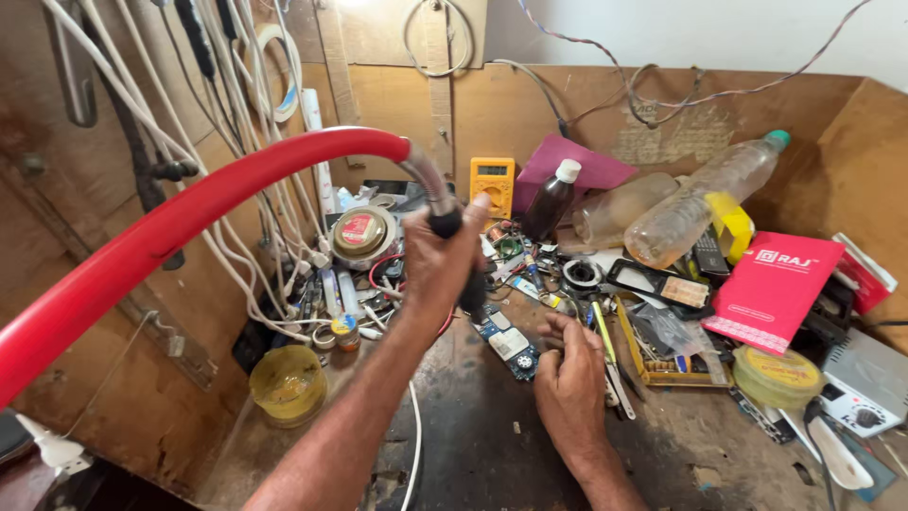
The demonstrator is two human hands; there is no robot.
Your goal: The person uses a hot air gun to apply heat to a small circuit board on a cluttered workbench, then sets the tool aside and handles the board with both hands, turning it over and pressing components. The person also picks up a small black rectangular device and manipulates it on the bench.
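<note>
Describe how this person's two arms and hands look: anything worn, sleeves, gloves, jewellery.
Both arms are bare as far as the picture shows, with no sleeves in view. The left hand and the right hand wear no gloves, and no ring, watch or wristband can be seen on either. The forearms look lean, with visible hair. Whether the fingers are stained is too small to tell.

— Where is the left hand (pixel 437 260)?
— Raised, forearm angled up, fingers closed in a grip, thumb pointing upward.
— And the right hand (pixel 570 371)?
— Lower, knuckles up, fingers curled loosely downward.
</note>
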